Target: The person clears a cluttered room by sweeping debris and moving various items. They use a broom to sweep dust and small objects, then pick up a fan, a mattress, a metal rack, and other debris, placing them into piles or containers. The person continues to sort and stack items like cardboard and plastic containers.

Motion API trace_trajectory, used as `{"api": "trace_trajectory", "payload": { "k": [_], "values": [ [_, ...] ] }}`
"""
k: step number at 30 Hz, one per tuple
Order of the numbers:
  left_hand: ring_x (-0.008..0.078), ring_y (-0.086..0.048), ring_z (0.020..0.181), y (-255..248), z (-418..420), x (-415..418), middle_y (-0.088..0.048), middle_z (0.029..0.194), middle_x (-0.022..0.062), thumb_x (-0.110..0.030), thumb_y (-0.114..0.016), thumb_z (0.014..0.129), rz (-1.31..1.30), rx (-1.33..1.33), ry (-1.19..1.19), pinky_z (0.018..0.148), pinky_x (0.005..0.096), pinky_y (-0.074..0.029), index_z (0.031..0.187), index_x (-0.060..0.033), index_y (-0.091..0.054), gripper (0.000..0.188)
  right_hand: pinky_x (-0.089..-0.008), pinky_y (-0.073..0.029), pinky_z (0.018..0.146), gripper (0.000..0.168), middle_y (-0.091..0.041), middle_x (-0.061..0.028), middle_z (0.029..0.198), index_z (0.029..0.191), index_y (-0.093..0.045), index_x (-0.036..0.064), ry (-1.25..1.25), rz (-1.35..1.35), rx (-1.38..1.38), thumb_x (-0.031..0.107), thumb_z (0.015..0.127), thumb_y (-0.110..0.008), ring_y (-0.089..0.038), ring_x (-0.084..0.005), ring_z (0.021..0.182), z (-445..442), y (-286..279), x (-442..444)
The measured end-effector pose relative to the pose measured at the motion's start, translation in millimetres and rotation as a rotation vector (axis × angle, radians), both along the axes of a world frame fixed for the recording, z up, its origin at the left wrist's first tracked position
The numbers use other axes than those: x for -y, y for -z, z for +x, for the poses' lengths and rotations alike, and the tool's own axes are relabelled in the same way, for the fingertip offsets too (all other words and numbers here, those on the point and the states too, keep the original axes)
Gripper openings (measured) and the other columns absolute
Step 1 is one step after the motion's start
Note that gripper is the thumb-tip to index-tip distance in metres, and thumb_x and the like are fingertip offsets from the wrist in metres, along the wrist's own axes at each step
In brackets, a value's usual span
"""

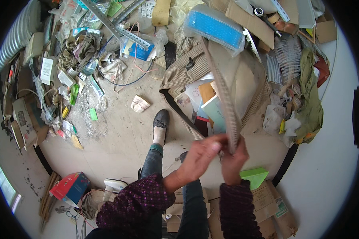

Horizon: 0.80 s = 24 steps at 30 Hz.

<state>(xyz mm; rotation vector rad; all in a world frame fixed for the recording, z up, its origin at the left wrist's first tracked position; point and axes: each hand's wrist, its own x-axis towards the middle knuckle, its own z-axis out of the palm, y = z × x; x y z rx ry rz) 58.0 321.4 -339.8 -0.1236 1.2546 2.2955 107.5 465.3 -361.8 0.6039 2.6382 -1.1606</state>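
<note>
A checked fabric suitcase [185, 64] lies open on the floor before me, its soft lid [227, 98] raised and seen nearly edge-on. My right hand [234, 159] grips the lid's near edge. Close beside it, my left hand [199, 156] has thumb and fingers drawn together at the same edge; the exact pinch point is hidden and slightly blurred. Inside the suitcase are papers, a brown envelope [207, 92] and a pale green booklet [214, 112] bearing writing. A dark buckle [190, 63] sits on the checked side.
Mixed clutter covers the far floor, including perforated metal strips [131, 38], a blue cable loop [119, 85] and a bubble-wrapped blue item [215, 27]. Wire racks [287, 56] and plastic bags [273, 119] lie right. Behind me are a fan [92, 206] and cardboard boxes [263, 201].
</note>
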Motion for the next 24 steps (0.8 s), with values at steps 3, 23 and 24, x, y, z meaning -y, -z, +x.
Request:
{"api": "trace_trajectory", "payload": {
  "k": [3,23,24],
  "values": [
    [0.0169,-0.057,0.084,36.7,-24.8,-6.0,-0.061,0.09,0.0138,-0.024,-0.037,0.093,-0.218,-0.059,0.182,0.079,0.0296,-0.044,0.105,0.0058,-0.053,0.036,-0.0364,-0.047,0.063,0.031,-0.061,-0.0182,0.083,0.101,-0.055,-0.002,-0.052,0.225,-0.162,0.006,0.073,-0.064,-0.061,-0.0315,0.073,2.4,-11.7,-29.8],
    [0.0417,-0.055,0.072,262.9,-86.2,87.6,-0.057,0.073,0.024,-0.024,-0.051,0.082,-1.31,-0.497,0.378,0.062,0.0482,-0.044,0.079,0.0016,-0.057,0.026,-0.0281,-0.045,0.072,0.021,-0.066,-0.0103,0.078,0.087,-0.062,-0.007,0.165,0.234,-0.106,0.013,0.086,-0.055,-0.059,-0.0156,0.07,-12.0,-38.8,-24.1],
    [0.0413,-0.054,0.072,249.8,-88.2,90.8,-0.056,0.074,0.0249,-0.026,-0.052,0.082,-1.272,-0.579,0.481,0.062,0.0471,-0.043,0.08,0.002,-0.057,0.029,-0.0281,-0.045,0.072,0.021,-0.066,-0.0103,0.077,0.087,-0.062,-0.007,0.169,0.287,-0.099,0.013,0.085,-0.055,-0.059,-0.0155,0.071,-10.5,-46.4,-29.6]
  ]
}}
